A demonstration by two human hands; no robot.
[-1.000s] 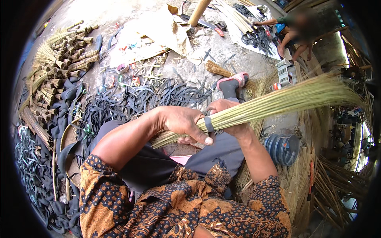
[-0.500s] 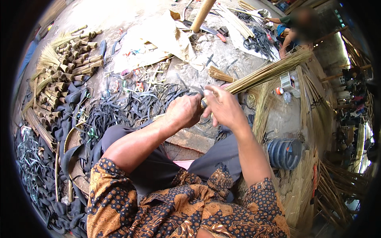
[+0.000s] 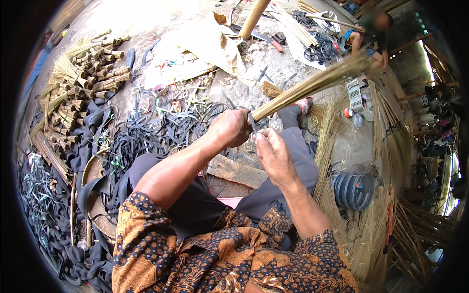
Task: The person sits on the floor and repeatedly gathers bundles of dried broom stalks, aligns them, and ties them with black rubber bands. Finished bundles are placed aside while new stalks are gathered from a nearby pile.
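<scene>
My left hand (image 3: pixel 230 128) is closed round the end of a bundle of thin straw-coloured sticks (image 3: pixel 312 91), whose far end spreads out toward the upper right. Around the bundle, beside my left fist, goes a dark rubber strip (image 3: pixel 252 122). Its end comes down to my right hand (image 3: pixel 274 154), which pinches it between thumb and fingers just below the bundle. Another short bundle of sticks (image 3: pixel 270 90) lies on the floor behind the one I hold.
Tangled black rubber strips (image 3: pixel 161 129) cover the floor at left, below stacked stick bundles (image 3: pixel 97 73). A wooden board (image 3: pixel 237 171) lies between my legs. Loose stalks and a clear blue plastic container (image 3: pixel 355 190) are at right. A knife (image 3: pixel 266 39) lies by a post; another person (image 3: pixel 371 36) sits beyond.
My right hand has come down from the bundle, drawing the rubber strip's end toward me. The bundle's far end has tipped slightly upward, and the other person has shifted.
</scene>
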